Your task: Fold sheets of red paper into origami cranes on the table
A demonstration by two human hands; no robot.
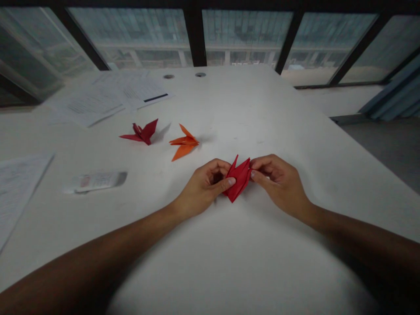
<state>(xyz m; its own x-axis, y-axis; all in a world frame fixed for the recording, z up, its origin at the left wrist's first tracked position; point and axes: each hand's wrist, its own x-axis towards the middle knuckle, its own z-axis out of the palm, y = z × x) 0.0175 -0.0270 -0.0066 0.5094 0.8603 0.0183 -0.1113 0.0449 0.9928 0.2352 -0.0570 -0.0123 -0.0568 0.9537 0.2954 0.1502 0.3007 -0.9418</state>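
Observation:
Between my hands is a red origami crane [239,178], folded flat with narrow points sticking up, held just above the white table [262,262]. My left hand [206,186] pinches its left side, the thumb lying across the front and the fingers behind. On the other side, my right hand [278,181] grips a point at the crane's right edge between thumb and fingertips. Beyond my left hand lies an orange origami crane [184,142] with its wings spread. Farther left stands a dark red origami crane [141,132], wings open.
A white tube-shaped packet [100,180] lies to the left. Printed papers [98,98] spread over the far left, and another sheet [19,188] is at the left edge. Two cable holes [200,75] pierce the table's far side. Windows and a blue curtain [393,96] border it.

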